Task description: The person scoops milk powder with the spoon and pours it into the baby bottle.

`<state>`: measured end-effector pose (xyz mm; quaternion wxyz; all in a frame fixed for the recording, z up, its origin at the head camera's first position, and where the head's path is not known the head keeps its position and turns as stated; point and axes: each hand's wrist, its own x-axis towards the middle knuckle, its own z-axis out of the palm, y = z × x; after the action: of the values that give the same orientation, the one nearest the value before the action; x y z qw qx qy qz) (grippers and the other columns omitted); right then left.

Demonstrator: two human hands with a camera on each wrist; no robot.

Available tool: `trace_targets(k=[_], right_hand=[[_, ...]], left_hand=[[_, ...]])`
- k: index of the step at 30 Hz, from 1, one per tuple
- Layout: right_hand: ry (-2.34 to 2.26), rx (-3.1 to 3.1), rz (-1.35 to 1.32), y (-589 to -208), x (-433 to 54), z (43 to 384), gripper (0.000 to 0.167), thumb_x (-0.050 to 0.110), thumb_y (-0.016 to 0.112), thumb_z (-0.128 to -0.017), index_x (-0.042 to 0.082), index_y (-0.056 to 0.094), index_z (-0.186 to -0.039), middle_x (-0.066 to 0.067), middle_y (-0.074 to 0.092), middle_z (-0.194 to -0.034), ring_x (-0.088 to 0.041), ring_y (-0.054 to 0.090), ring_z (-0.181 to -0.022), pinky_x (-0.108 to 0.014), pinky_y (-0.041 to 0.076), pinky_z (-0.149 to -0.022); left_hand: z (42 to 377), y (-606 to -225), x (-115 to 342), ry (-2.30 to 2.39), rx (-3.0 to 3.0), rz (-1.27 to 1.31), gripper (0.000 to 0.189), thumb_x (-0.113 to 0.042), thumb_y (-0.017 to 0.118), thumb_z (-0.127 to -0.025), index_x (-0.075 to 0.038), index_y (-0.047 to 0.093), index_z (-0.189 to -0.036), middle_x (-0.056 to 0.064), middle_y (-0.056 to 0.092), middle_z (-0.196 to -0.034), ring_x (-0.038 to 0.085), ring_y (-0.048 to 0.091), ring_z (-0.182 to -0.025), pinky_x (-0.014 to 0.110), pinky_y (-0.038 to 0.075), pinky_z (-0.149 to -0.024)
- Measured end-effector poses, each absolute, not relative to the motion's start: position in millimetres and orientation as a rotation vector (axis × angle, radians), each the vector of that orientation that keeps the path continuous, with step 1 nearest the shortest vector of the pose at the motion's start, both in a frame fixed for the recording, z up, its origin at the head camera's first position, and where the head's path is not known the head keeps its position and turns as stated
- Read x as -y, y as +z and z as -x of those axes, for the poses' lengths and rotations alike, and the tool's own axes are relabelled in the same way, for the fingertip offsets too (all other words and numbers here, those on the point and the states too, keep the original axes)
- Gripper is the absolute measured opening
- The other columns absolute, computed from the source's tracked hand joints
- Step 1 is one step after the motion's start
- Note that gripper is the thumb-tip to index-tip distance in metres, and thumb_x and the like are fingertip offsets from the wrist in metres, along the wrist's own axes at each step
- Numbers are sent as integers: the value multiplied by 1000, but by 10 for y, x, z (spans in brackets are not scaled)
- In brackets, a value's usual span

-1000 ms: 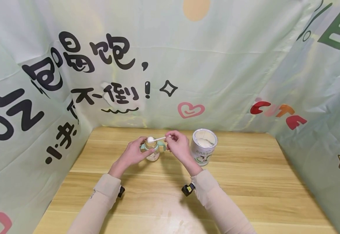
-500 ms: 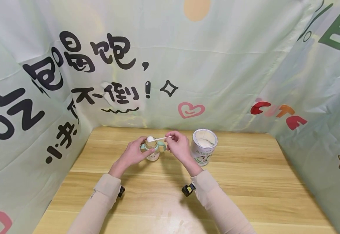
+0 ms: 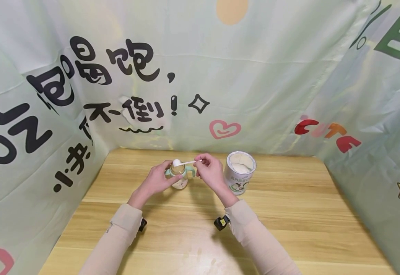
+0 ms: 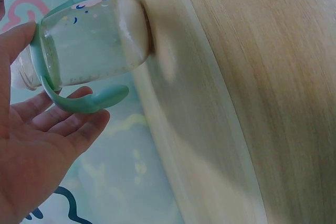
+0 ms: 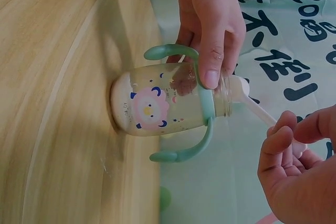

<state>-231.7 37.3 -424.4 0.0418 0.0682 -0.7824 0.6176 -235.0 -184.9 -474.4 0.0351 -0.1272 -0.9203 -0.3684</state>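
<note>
A clear baby bottle (image 5: 184, 106) with green side handles stands upright on the table, a pale layer at its base and its mouth uncovered. My left hand (image 3: 158, 178) grips it round the neck, thumb on the near side. Between the thumb and fingers of my right hand (image 3: 210, 171) is the handle of a white scoop (image 3: 176, 162). The scoop's bowl sits right at the bottle's mouth, and its handle slants up toward my right hand in the right wrist view. Beside my right wrist stands an open can (image 3: 237, 179) with pale powder (image 3: 241, 167) inside.
The wooden table (image 3: 289, 214) runs back to a printed fabric curtain (image 3: 269, 95), which also rises at both sides. The can is close to the right forearm, near the table's back.
The scoop's bowl has lifted very slightly at the bottle's mouth. Both hands, the bottle and the can have stayed in place.
</note>
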Motion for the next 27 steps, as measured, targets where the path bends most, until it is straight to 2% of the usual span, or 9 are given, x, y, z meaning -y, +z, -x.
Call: trace_targets(k=[10,13,20,24,27], right_hand=[[1904,2368,-206,-4253,-368,2317,12,4,67,-92,1,74,-101,-10,68,-71,-7,58,-50,-17,45,-47],[1907,2365,-203,-4254,-367,2315,12,3,67,-92,1,74,-101,-5,66,-69,-7,58,-50,-17,46,-47],[1898,2365,-215,-4261,-377,2312,18,3,66,-93,-7,73,-106,-21,69,-75,-6,57,-50,-17,45,-46],[1908,2351,-218,-4261,-377,2313,18,2,64,-92,-7,74,-104,-12,69,-70,-6,57,-49,-17,44,-45],[1912,2345,-218,-4270,-381,2313,17,1,63,-91,-6,74,-102,-3,68,-68,-14,61,-50,-17,44,-45]], left_hand=[[2354,-4745,1850,-1111,2832,387,71,-43,80,-93,-4,55,-148,19,68,-138,37,66,-126,54,55,-107],[2350,-4743,1848,-1106,2832,388,70,-43,80,-93,-5,56,-147,18,69,-137,36,66,-124,54,56,-106],[2342,-4743,1851,-1106,2831,389,70,-43,80,-93,-4,56,-146,19,69,-135,36,67,-122,54,57,-104],[2360,-4753,1850,-1116,2832,380,70,-43,80,-93,-5,56,-146,18,69,-135,36,67,-123,53,57,-105],[2364,-4760,1851,-1114,2830,378,69,-43,80,-93,-5,57,-145,18,70,-133,35,68,-120,52,58,-103]])
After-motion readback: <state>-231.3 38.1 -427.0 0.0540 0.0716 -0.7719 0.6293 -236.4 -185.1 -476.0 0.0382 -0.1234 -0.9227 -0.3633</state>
